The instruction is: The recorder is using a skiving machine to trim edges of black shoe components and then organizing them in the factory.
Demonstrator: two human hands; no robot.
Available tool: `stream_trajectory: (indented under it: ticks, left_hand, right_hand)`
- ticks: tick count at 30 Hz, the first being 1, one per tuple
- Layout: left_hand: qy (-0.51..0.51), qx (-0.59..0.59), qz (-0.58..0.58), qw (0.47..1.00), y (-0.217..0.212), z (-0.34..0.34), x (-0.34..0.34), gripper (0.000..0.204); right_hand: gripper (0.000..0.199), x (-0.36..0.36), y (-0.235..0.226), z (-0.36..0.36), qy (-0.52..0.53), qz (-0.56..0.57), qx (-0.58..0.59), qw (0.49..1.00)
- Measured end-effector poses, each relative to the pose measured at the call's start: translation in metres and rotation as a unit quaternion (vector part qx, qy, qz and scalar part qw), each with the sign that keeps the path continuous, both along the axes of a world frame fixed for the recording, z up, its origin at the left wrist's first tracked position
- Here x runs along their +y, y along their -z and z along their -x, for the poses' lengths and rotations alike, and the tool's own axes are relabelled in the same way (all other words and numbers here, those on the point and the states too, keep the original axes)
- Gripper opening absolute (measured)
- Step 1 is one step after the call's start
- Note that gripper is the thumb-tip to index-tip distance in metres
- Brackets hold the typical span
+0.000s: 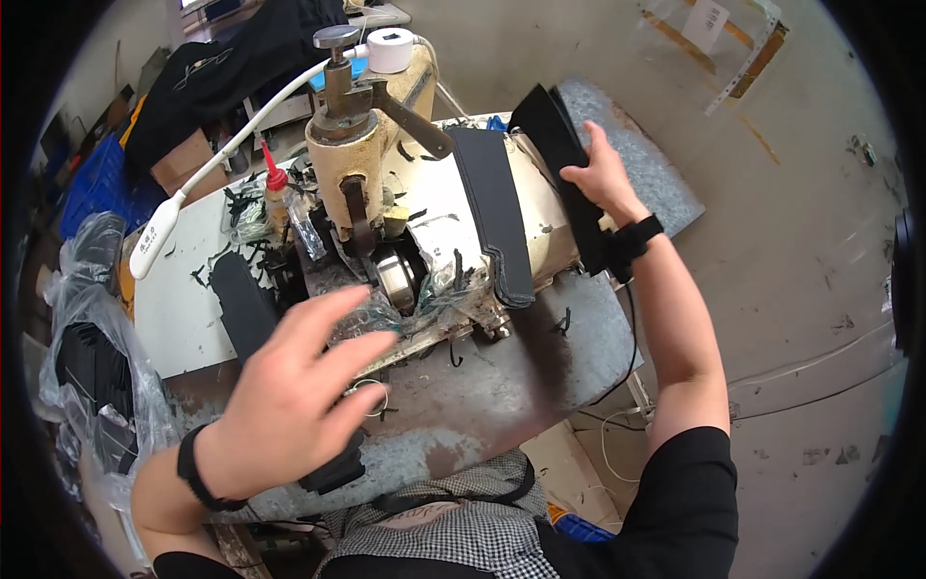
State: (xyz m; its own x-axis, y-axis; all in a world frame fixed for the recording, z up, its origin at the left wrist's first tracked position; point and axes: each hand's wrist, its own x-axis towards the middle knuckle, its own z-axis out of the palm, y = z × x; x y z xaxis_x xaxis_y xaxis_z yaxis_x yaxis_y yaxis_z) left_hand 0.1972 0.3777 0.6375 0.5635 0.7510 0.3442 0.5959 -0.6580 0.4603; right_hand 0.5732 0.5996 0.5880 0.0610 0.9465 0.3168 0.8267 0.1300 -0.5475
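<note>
two hands apart | right hand (600, 176) grips a stack of black fabric strips (569, 169) at the right end of the cream sewing machine (424, 207) | left hand (289, 396) open, fingers spread, hovering over the worn table (502, 386) | more dark strips (494, 212) draped over the machine

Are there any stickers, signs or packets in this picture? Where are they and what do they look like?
Paper label: top right on the floor, on a clear wrapper; white rectangle.
Lamp label: on the white lamp head left of the sewing machine; small dark print.
Bottle: left of the machine; clear with a red nozzle.
Plastic bags: far left; clear, crinkled, holding dark pieces.
</note>
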Motion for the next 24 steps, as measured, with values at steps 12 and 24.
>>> stream_trajectory:
  ticks: [12,24]
  left_hand:
    - [-0.180,-0.016,0.006,0.984,0.006,0.083,-0.038,0.033]
    - [-0.295,0.000,0.021,0.955,0.034,0.125,-0.052,0.031]
  right_hand:
    - [0.028,0.000,-0.019,-0.005,-0.077,0.198,0.184,0.960]
    - [0.075,-0.060,-0.029,0.083,-0.134,0.153,-0.130,0.970]
